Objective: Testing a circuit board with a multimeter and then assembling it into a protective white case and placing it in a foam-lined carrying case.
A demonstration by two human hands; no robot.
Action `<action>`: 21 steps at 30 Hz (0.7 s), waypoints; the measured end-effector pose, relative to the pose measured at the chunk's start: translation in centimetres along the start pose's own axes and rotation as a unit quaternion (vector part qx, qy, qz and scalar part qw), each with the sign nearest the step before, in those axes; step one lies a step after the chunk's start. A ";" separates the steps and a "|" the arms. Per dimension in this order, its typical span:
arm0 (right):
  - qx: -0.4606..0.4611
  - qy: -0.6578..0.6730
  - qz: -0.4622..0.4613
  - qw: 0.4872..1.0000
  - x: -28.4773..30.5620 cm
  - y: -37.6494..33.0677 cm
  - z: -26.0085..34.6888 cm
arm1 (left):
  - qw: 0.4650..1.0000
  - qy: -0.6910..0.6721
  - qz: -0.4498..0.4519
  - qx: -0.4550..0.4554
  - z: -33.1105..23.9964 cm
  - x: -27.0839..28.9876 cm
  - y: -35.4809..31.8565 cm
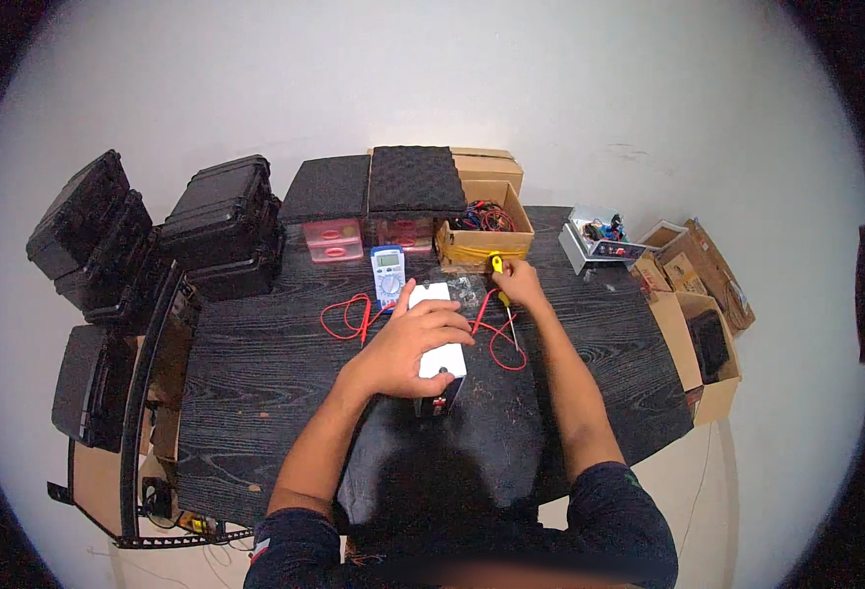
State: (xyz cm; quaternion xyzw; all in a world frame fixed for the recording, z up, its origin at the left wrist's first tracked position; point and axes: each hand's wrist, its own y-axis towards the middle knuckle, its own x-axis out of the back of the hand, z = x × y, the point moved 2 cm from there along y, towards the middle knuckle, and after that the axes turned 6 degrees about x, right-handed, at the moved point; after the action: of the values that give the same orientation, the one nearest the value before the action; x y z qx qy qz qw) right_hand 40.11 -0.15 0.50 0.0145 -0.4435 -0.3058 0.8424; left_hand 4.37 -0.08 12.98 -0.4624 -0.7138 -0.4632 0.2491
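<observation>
The person's left hand (393, 344) lies across the white-topped box (434, 363), which stands on the table (256, 373) in front of the person. Its palm is by the box's left side; its fingers are spread wide over the top and reach toward the right edge, with the thumb nearer the body. They have hold of the box, though how firmly cannot be told. The box's near side is dark with a patch of red.

The right hand (521, 285), just beyond the box on its right, has its fingers closed around the yellow handle of a screwdriver (497, 264), whose thin shaft points down toward the table. A red lead (508, 367) loops near the shaft.

Just beyond the left hand is a blue and white multimeter (389, 280), with another red lead (325, 318) curling to its left. A clear plastic piece (466, 288) lies between the box and an open cardboard box (496, 241) full of wires (486, 216). Two pink drawer units (332, 242) sit below dark foam sheets (413, 180); farther right is a white-cased device (572, 250) with exposed parts.
</observation>
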 end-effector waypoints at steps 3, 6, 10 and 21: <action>0.158 0.139 -0.070 0.975 2.8 -0.1 1.9 | 1.000 -0.004 0.005 -0.001 -0.1 -0.2 0.3; 0.216 0.275 -0.075 0.934 6.7 -0.8 9.5 | 1.000 0.006 0.008 0.003 -0.1 0.3 -0.1; 0.216 0.515 -0.040 0.829 11.2 -3.3 20.8 | 1.000 0.011 0.005 0.007 -0.1 0.4 -0.2; 0.275 0.503 0.055 0.817 10.3 -1.8 26.0 | 1.000 0.019 0.008 0.002 -0.1 0.0 0.1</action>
State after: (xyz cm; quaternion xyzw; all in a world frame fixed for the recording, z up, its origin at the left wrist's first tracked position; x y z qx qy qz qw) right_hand 23.91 -0.64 23.34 0.3731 -0.0233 -0.0737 0.9245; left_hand 4.40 -0.12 13.07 -0.4586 -0.7065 -0.4682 0.2672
